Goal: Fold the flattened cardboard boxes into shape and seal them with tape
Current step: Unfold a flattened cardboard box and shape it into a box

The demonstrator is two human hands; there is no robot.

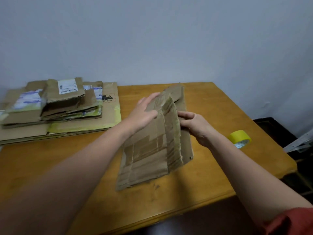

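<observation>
A flattened brown cardboard box (150,150) with old tape strips lies in the middle of the wooden table (59,167), its right part lifted into a ridge. My left hand (144,111) rests on its upper left panel with fingers spread fairly straight. My right hand (194,124) grips the raised right panel from behind, fingers curled round its edge. A roll of yellow tape (239,138) sits on the table to the right of my right hand.
A pile of several flattened cardboard boxes (55,107), some with shipping labels, lies at the table's back left. The table's right edge (277,143) is close to the tape roll. A plain wall stands behind.
</observation>
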